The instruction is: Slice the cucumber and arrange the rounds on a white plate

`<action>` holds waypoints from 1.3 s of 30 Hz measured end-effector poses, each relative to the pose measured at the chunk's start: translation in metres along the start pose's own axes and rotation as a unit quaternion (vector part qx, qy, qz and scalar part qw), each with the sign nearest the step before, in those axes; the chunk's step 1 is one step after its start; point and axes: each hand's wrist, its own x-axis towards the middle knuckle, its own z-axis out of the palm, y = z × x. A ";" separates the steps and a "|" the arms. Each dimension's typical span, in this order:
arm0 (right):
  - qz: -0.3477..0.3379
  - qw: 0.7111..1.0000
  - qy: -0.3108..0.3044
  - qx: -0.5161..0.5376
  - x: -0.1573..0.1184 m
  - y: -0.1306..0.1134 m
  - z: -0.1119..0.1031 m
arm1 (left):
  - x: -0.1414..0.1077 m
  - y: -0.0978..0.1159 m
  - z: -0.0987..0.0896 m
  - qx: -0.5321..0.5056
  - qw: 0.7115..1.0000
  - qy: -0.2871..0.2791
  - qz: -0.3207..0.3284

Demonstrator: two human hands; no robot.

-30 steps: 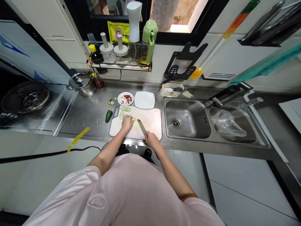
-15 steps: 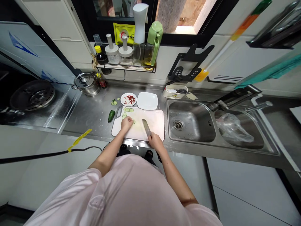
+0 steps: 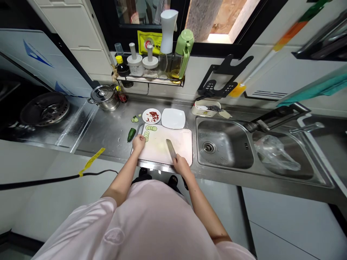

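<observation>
**Slicing cucumber on a white board**

Looking down from the head camera: left hand (image 3: 138,142) resting on the left edge of the white cutting board (image 3: 181,139), fingers curled together, tips just beside a short column of cucumber slices (image 3: 146,135); cannot tell whether any slice is pinched under them. Right hand (image 3: 181,167) at the board's near edge, fingers clamped on the handle of a kitchen knife (image 3: 171,149), blade lying low over the middle of the board and pointing away from the body, well apart from the slices. More slices in a row along the board's far left corner. Dark green cucumber end (image 3: 131,134) on the steel desk (image 3: 108,131) just left of the board, a few loose cuts behind it. Small plate of chopped red chilli (image 3: 151,116) and an empty white square plate (image 3: 174,118) side by side beyond the board. Steel sink (image 3: 225,148) to the right, a clear plastic bag (image 3: 275,151) in its second basin. Lidded steel pot (image 3: 104,96) at the back left, below a rack of bottles (image 3: 154,66).
</observation>
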 end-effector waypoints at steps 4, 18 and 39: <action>0.007 1.000 -0.004 -0.002 -0.001 -0.003 -0.004 | 0.001 -0.001 -0.001 0.022 1.000 -0.009 -0.002; 0.010 1.000 -0.008 -0.002 -0.002 -0.003 -0.007 | -0.003 0.001 -0.004 0.064 0.997 -0.014 0.031; 0.022 1.000 -0.002 -0.012 -0.002 -0.001 -0.010 | 0.038 0.066 0.030 0.084 0.985 -0.039 0.149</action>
